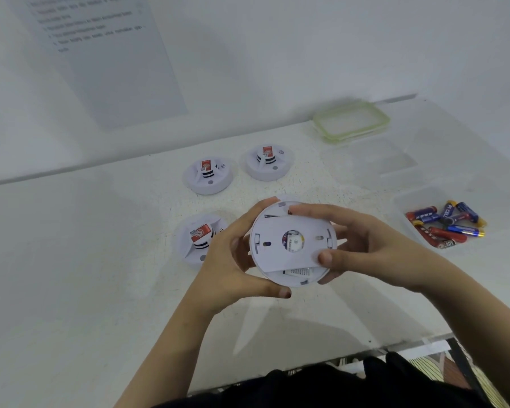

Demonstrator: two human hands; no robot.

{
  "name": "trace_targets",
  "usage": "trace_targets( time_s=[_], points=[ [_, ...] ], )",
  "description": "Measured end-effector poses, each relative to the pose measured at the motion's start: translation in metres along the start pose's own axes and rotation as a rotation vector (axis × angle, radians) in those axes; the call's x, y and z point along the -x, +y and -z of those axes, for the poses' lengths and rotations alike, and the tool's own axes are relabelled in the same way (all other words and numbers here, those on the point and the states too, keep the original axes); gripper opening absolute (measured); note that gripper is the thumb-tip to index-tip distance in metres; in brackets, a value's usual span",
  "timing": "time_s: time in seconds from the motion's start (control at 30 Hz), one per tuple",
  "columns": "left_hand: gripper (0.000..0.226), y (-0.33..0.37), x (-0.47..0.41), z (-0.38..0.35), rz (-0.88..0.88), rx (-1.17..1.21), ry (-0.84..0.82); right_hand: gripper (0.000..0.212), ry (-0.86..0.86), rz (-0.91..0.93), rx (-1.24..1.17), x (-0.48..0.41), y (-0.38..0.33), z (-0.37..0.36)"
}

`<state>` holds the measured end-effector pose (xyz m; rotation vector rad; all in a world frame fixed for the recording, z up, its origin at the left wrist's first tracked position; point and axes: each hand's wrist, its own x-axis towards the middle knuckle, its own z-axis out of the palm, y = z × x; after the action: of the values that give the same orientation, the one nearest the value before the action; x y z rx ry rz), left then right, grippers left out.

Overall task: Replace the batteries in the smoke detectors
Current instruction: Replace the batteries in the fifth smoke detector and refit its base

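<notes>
Both hands, left [230, 257] and right [362, 245], grip a detector [292, 245] back-up above the table [100, 260]; its plate perhaps loosened.

wall: printed sheet [100, 54], text blurred | white table [71, 260] | far edge: green-rimmed lids [351, 122], stacked

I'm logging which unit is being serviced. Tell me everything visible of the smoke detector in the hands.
The smoke detector is a round, white, plastic-looking disc, its back turned to the camera. A central hole shows a printed label; small slots flank it. The left hand grips its left rim, the right hand its right, thumb pressed on the back. It is held tilted above the table.
</notes>
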<state>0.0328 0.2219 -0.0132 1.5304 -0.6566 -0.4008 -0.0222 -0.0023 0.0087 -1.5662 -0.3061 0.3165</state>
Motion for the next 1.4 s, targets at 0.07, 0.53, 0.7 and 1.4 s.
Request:
trace_targets(
  time_s=[0.07,0.53,0.7,1.4],
  points=[
    [0.095,0.0,0.0,0.0,0.0,0.004,-0.008,0.053,0.019,0.016,0.003,0.001,0.001,-0.001],
    [0.118,-0.004,0.005,-0.009,0.096,-0.017,-0.059,0.049,0.119,0.027,0.039,0.001,0.014,-0.008],
    [0.105,-0.011,0.006,-0.013,0.034,-0.093,0.11,0.051,0.184,0.043,-0.007,-0.001,0.016,-0.014],
    [0.109,-0.012,0.013,-0.023,-0.104,-0.285,0.297,0.058,0.344,0.205,0.244,-0.009,0.019,-0.031]
  ],
)
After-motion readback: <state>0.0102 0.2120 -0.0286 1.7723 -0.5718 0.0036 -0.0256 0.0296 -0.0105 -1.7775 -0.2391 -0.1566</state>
